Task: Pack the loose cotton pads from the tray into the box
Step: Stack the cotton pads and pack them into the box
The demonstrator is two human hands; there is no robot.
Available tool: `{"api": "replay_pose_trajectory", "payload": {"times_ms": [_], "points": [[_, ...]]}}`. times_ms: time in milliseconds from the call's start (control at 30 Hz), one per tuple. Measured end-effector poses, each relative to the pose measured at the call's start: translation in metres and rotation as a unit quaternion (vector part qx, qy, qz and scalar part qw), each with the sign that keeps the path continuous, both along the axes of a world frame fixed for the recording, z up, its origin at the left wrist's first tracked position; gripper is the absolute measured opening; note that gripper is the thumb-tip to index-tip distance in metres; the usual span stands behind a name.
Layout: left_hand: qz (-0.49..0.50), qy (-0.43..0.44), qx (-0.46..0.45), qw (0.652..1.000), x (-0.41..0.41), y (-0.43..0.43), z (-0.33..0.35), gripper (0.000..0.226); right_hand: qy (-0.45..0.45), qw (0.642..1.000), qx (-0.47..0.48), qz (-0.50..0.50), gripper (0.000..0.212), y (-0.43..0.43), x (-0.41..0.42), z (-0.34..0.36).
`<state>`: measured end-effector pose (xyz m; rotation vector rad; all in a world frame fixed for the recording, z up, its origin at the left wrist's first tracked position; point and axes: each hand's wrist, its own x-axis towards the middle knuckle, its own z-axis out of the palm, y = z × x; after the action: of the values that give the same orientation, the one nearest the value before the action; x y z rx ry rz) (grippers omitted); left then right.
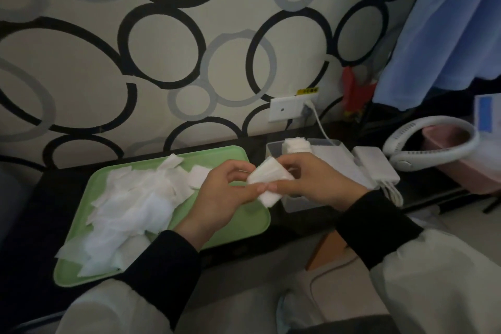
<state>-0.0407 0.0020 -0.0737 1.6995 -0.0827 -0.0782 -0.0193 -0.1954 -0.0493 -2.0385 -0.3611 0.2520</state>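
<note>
A green tray lies on the dark table at the left, with a heap of loose white cotton pads spread over it. To its right stands a clear box with a stack of pads upright in its far end. Between tray and box, my left hand and my right hand together hold a small stack of cotton pads just above the box's near edge. Fingers of both hands pinch the stack from opposite sides.
A white power adapter with a cable lies right of the box; the cable runs to a wall socket. A white neck fan and a pink container sit at the far right. Blue cloth hangs above them.
</note>
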Motion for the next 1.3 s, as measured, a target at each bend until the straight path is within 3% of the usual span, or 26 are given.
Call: {"api": "replay_pose_trajectory", "payload": {"times_ms": [100,267,333,467,633,800,900,1000,1100,1167,1300], "points": [[0.007,-0.002,-0.007,1.0,0.009,-0.016,-0.004,0.019,-0.022,0.997,0.025,-0.076,0.026,-0.026,0.01,0.008],[-0.064,-0.109,0.141,0.982,0.023,-0.053,-0.015,0.012,0.039,0.962,0.178,-0.206,0.027,-0.065,0.018,0.015],[-0.111,-0.134,0.206,0.963,0.025,-0.072,-0.015,0.007,0.04,0.954,0.197,-0.222,0.026,-0.074,0.02,0.01],[-0.157,-0.161,0.329,0.917,0.028,-0.096,-0.015,0.019,0.032,0.954,0.187,-0.233,0.033,-0.085,0.025,0.001],[-0.129,-0.184,0.377,0.898,0.038,-0.109,-0.015,0.023,0.013,0.967,0.166,-0.195,0.036,-0.099,0.026,-0.007],[-0.109,-0.144,0.329,0.927,0.057,-0.114,-0.023,0.026,-0.035,0.969,0.155,-0.19,0.041,-0.107,0.026,-0.01],[-0.116,-0.149,0.344,0.92,0.068,-0.117,-0.024,0.023,-0.035,0.98,0.111,-0.16,0.035,-0.112,0.024,-0.013],[-0.117,-0.179,0.408,0.887,0.076,-0.119,-0.024,0.027,-0.016,0.988,0.089,-0.126,0.034,-0.117,0.021,-0.015],[-0.065,-0.29,0.511,0.807,0.08,-0.117,-0.024,0.015,0.001,0.991,0.075,-0.11,0.038,-0.114,0.019,-0.016],[-0.022,-0.308,0.522,0.795,0.083,-0.115,-0.029,0.039,-0.008,0.993,0.052,-0.106,0.038,-0.109,0.019,-0.015],[0.015,-0.252,0.492,0.833,0.096,-0.112,-0.036,0.091,-0.04,0.993,-0.044,-0.103,0.034,-0.105,0.021,-0.018]]}}
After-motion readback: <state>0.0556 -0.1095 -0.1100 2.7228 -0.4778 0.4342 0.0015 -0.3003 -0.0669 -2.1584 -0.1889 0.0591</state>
